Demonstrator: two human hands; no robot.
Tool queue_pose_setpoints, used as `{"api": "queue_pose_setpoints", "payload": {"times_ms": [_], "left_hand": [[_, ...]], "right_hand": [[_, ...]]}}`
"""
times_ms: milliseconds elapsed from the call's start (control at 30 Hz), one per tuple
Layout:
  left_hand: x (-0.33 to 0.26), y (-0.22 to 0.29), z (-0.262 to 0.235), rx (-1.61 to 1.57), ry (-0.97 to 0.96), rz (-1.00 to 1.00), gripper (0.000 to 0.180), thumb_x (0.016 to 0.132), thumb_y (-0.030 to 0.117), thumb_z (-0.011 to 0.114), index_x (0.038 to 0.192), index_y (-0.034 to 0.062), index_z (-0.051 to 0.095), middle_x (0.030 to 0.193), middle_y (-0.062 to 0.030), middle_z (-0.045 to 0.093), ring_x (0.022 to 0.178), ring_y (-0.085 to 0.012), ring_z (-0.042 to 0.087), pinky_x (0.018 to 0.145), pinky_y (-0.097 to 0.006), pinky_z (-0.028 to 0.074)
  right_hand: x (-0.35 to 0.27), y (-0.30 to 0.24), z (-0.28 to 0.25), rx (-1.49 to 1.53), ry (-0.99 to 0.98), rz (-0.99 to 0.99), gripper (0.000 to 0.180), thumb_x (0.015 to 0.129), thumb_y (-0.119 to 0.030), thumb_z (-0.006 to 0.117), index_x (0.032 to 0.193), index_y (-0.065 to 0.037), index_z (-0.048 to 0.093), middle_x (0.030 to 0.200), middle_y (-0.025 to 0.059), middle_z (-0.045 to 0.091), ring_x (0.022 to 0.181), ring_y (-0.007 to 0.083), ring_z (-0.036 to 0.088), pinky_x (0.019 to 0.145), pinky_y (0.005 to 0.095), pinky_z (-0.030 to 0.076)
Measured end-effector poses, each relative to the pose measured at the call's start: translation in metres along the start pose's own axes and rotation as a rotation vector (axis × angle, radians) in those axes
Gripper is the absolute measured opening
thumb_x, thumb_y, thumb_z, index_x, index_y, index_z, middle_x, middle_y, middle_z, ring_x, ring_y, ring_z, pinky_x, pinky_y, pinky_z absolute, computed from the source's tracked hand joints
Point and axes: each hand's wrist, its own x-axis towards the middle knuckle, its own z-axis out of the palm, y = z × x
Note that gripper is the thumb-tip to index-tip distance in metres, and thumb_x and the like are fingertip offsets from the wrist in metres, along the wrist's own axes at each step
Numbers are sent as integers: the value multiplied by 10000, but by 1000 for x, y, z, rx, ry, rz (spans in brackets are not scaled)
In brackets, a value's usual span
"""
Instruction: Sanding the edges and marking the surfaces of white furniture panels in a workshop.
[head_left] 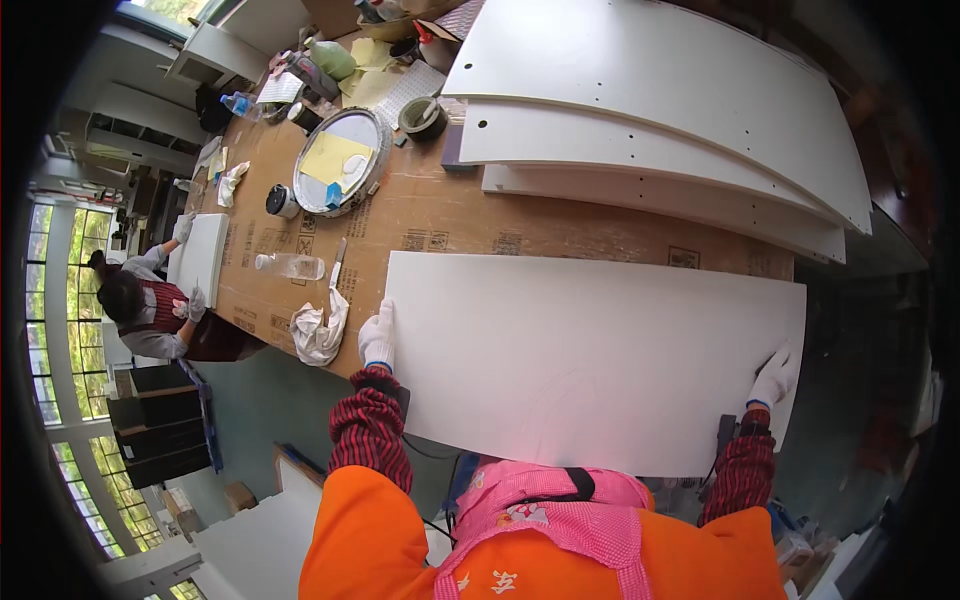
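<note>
A large white panel (590, 350) lies in front of me, its near edge close to my body. My left hand (378, 338), in a white knit glove, is closed on the panel's left edge with the thumb at the top face. Over by the right edge, my gloved right hand (775, 377) rests on the panel with its fingertips reaching the edge; whether they curl under is hidden. Just left of my left hand lies a crumpled white cloth (318, 335), with a putty knife (338, 262) above it and a clear plastic bottle (290, 266) beside that.
Several white panels (650, 100) with small holes are stacked at the far right of the cardboard-covered table (450, 215). A round lid (365, 130), a dark bowl (422, 118) and a black-lidded jar (282, 200) stand farther back. At the left a co-worker (150, 300) handles another white panel (200, 255).
</note>
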Motion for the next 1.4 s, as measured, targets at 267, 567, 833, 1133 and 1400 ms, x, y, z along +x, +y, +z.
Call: {"api": "queue_pose_setpoints", "payload": {"times_ms": [267, 567, 833, 1133, 1400], "left_hand": [[-68, 34, -76, -249, 133, -20, 725, 951, 682, 478, 800, 4, 686, 751, -203, 662, 719, -377, 627, 687, -456, 470], [-27, 106, -106, -116, 613, 540, 473, 1046, 336, 485, 1424, 54, 456, 897, -179, 663, 852, -382, 667, 697, -452, 529], [-21, 150, -91, -1838, 211, 319, 495, 1079, 433, 349, 850, 86, 617, 715, -55, 528, 703, -216, 602, 661, -330, 509], [6, 73, -26, -1915, 8, 285, 543, 1057, 498, 353, 689, 123, 489, 597, -31, 473, 526, -157, 505, 539, -291, 438], [-21, 41, -39, -2017, -348, 456, 627, 1065, 530, 354, 672, 83, 552, 765, -71, 589, 733, -177, 571, 704, -306, 461]], "right_hand": [[51, -25, -41, 361, -114, 140, 621, 1031, -454, 505, 1371, 64, 549, 1407, 150, 589, 1233, 271, 559, 1079, 339, 415], [143, -45, -169, -148, 375, -386, 394, 1020, -317, 523, 1183, 25, 633, 997, 234, 720, 801, 354, 723, 656, 467, 588], [84, -7, -182, -135, 337, -42, 405, 1019, -332, 524, 1160, 29, 641, 988, 231, 721, 796, 354, 722, 650, 463, 588], [25, 4, -166, -138, 270, 155, 418, 1017, -349, 525, 1134, 33, 650, 978, 229, 722, 791, 353, 720, 643, 457, 587], [-17, -1, -163, -121, 238, 230, 432, 1015, -364, 526, 1111, 36, 658, 969, 226, 723, 786, 353, 719, 637, 453, 587]]}}
